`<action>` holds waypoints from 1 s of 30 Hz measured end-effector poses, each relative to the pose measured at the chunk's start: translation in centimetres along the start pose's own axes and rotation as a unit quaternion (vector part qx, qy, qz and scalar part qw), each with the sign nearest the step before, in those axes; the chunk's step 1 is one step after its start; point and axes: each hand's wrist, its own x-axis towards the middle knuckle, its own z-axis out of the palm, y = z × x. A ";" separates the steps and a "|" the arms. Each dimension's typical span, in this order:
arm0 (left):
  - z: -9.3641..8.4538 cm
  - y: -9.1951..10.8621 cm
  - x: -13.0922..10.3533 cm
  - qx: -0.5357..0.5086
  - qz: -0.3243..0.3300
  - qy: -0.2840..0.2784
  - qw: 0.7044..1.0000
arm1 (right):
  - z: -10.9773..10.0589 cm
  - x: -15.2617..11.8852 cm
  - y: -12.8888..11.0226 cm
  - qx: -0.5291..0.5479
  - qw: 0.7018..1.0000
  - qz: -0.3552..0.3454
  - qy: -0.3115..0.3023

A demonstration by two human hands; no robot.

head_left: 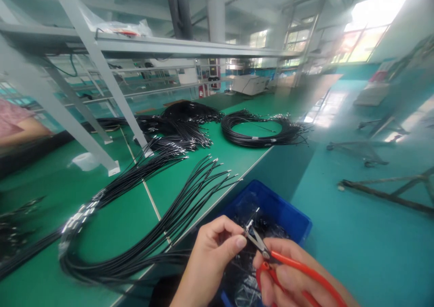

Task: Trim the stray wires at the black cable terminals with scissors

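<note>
Looks mid-snip, pinching a cable tip (250, 225) in the left hand (213, 252), gripping scissors (266, 254) in the curled right hand (290, 277), with cables (111, 265) apparently waiting along the bench (115, 228) edge.

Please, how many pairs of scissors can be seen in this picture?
1. The red-handled scissors are in the right hand, pointing toward the left hand. Others may be hidden in the blue plastic bin.

We're in a factory workshop: black cable bundles (132, 264) lie along the green table (111, 225), a long shelf (190, 47) spans above it, a blue bin (288, 210) sits beside it.
</note>
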 end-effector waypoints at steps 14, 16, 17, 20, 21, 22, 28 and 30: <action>-0.4 0.1 -0.1 0.065 0.042 -0.015 0.997 | 0.9 0.0 -1.4 0.004 1.000 -0.030 0.001; -0.4 0.0 -0.1 0.072 0.047 -0.017 0.996 | 0.9 -0.1 -1.4 -0.005 1.000 -0.018 0.008; -0.4 0.0 -0.1 0.075 0.048 -0.018 0.996 | 0.9 0.0 -1.3 -0.007 1.000 -0.016 0.015; -0.4 0.0 -0.1 0.080 0.054 -0.020 0.995 | 0.7 0.6 -0.9 -0.021 0.999 -0.027 0.013; -0.5 -0.1 -0.1 0.080 0.056 -0.021 0.995 | 0.6 0.9 -0.7 -0.032 0.999 -0.029 -0.004; -0.5 -0.1 -0.1 0.080 0.057 -0.022 0.995 | 0.5 1.2 -0.6 -0.050 0.998 -0.026 -0.020; -0.6 -0.4 0.0 0.075 0.038 -0.012 0.996 | 0.5 1.4 -0.5 -0.138 0.989 -0.035 0.034; -0.6 -0.5 0.0 0.065 0.026 -0.009 0.998 | 0.3 1.2 -0.6 -0.127 0.990 -0.050 0.034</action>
